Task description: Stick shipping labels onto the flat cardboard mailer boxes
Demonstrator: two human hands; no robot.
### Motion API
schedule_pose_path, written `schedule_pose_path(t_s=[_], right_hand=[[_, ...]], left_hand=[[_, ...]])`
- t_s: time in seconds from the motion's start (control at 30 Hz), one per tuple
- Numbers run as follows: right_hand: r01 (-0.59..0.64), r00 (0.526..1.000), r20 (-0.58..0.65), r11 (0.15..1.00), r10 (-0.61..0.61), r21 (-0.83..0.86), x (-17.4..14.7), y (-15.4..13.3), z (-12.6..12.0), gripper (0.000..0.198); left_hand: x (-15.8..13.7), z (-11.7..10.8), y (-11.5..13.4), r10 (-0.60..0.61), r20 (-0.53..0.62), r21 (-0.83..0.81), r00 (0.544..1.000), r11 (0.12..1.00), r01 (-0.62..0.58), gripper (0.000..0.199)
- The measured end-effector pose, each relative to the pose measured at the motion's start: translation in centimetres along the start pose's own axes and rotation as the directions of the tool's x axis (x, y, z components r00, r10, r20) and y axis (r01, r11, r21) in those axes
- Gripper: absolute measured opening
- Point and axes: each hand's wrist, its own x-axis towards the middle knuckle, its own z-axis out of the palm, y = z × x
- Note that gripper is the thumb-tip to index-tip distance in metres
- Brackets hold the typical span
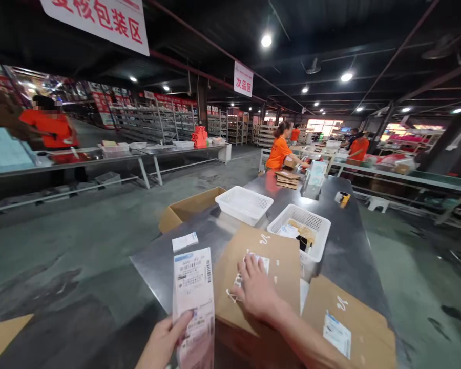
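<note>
Cardboard parcels, two, are lying on the steel surface: the right hand is pressing flat, fingers apart, on the nearer parcel; the second parcel is lying just beside. The left hand is pinching one shipping label. Two white baskets are sitting behind.

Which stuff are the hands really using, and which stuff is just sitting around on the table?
In use:
- left hand holding the shipping label strip
- right hand pressing on the cardboard box

Just sitting there:
- second labelled box
- small white packet
- empty white basket
- white basket with items
- tape roll
- steel table
</note>
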Motion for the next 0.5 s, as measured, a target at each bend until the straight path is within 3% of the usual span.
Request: schedule_pose_path(t_s=[0.07, 0.1, 0.13, 0.2, 0.23, 0.27, 0.37, 0.5], right_hand=[[0.037, 0.999, 0.011, 0.996, -0.039, 0.086, -1.8, 0.0, 0.4, 0.067], [-0.049, 0.998, -0.029, 0.993, 0.053, 0.11, -2.9, 0.5, 0.2, 0.064], [-0.206, 0.972, -0.089, 0.969, 0.218, 0.134, -4.1, 1.4, -0.1, 0.063], [-0.502, 0.815, -0.178, 0.825, 0.551, 0.259, -6.7, 3.7, -0.9, 0.067], [-0.557, 0.746, -0.181, 0.75, 0.641, 0.358, -8.0, 5.0, -1.2, 0.069], [-0.544, 0.717, -0.172, 0.697, 0.675, 0.467, -9.2, 6.2, -1.3, 0.069], [-0.345, 0.727, -0.203, 0.605, 0.656, 0.718, -12.2, 8.7, -0.8, 0.069], [-0.359, 0.602, -0.197, 0.482, 0.774, 0.799, -15.0, 9.3, 0.6, 0.078]], left_hand=[[1.7, 0.3, 0.7, 0.03, 0.11, 0.014, 0.993, 0.999, -0.032, 0.08], [2.1, 0.5, 0.8, 0.059, 0.142, 0.022, 0.988, 0.998, -0.063, 0.075], [2.3, 0.7, 0.7, 0.1, 0.152, 0.035, 0.983, 0.994, -0.106, 0.071], [1.7, 1.1, 0.1, 0.2, 0.167, 0.114, 0.965, 0.969, -0.22, 0.063], [1.1, 1.4, -0.1, 0.26, 0.178, 0.177, 0.949, 0.94, -0.291, 0.058], [0.3, 1.8, -0.2, 0.321, 0.195, 0.245, 0.927, 0.899, -0.363, 0.052], [-2.7, 3.3, 0.8, 0.439, 0.276, 0.376, 0.855, 0.769, -0.517, 0.046], [-5.5, 5.3, 4.0, 0.514, 0.299, 0.248, 0.804, 0.771, -0.586, 0.049]])
